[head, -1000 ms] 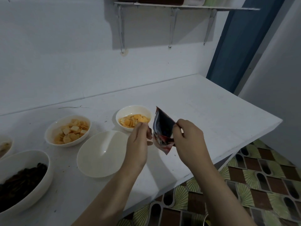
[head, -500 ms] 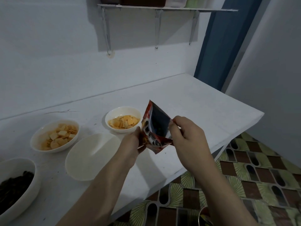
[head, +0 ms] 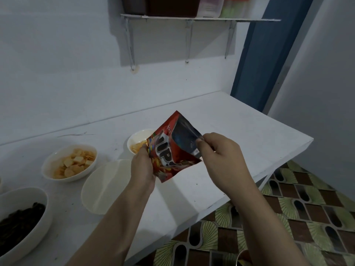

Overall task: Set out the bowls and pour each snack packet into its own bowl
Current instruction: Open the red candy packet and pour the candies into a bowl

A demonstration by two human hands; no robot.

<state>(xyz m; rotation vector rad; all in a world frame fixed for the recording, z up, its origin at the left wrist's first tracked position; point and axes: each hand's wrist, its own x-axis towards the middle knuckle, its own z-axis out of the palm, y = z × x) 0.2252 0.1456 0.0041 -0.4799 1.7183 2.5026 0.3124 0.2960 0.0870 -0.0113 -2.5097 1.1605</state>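
Observation:
I hold a red snack packet (head: 172, 148) above the white table (head: 240, 135). My left hand (head: 143, 167) grips its left side, and my right hand (head: 219, 152) pinches its right edge, so the dark silvery inside shows. An empty white bowl (head: 105, 186) lies just left of my left forearm. Behind the packet, a small bowl of orange chips (head: 137, 142) is partly hidden. Further left stands a bowl of yellow crackers (head: 70, 162). A bowl of dark snacks (head: 21, 215) sits at the left edge.
The table's front edge (head: 211, 205) runs diagonally beneath my arms, with patterned floor (head: 288, 208) below it. A wall shelf (head: 192, 18) with containers hangs above. A blue door frame (head: 269, 54) stands at the right.
The packet has risen and turned, so its red printed front now faces me. My view shifted right, so the bowls sit further left in frame.

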